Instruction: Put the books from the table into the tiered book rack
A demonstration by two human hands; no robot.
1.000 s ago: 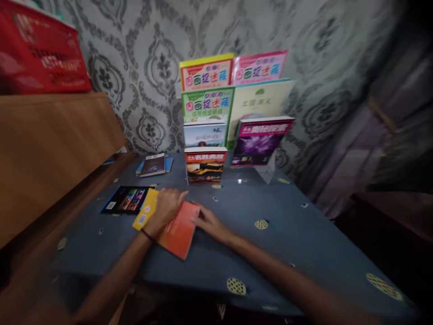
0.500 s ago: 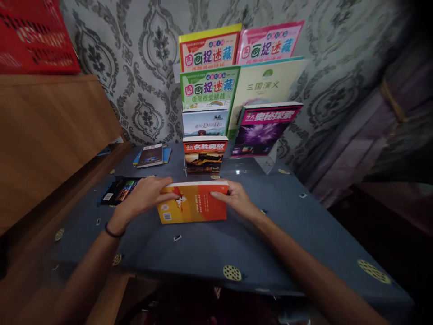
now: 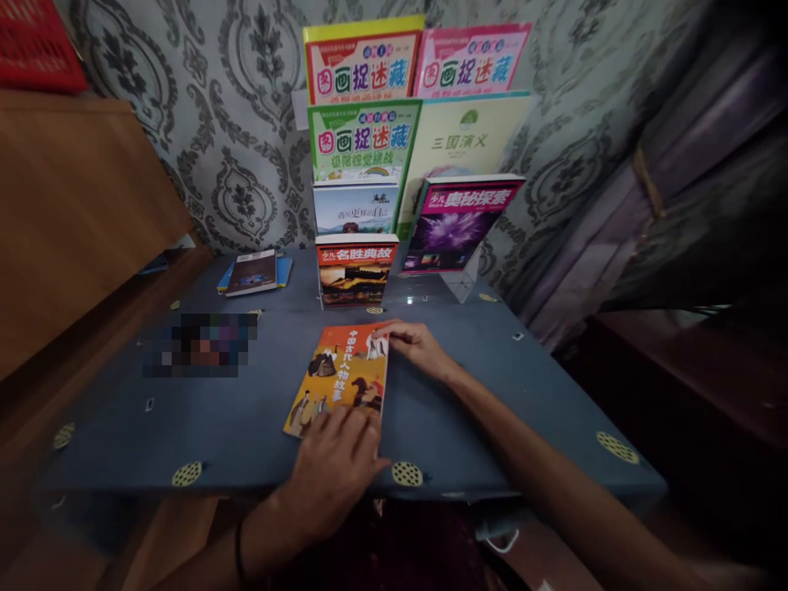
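An orange and yellow book (image 3: pixel 336 369) with white Chinese lettering is on the blue tablecloth, its illustrated front cover facing up. My left hand (image 3: pixel 338 460) is closed over its near end, fingers on the cover and thumb at the right side. At the far right corner, the fingers of my right hand (image 3: pixel 419 349) grip the book's edge. Just beyond stands a clear display rack (image 3: pixel 459 283) of books. At its lower front are a book with a sunset cover (image 3: pixel 354 275) and a purple-covered book (image 3: pixel 461 226).
Two stacked books (image 3: pixel 254 272) lie at the table's far left. A pixelated dark item (image 3: pixel 206 341) rests nearer. A wooden cabinet (image 3: pixel 80 213) borders the left side, with a red basket (image 3: pixel 37 49) on top. Curtains (image 3: pixel 584 205) hang at the right.
The book has turned from its back cover to its front cover and now points lengthwise away from me. My left hand moved from its left end to its near end.
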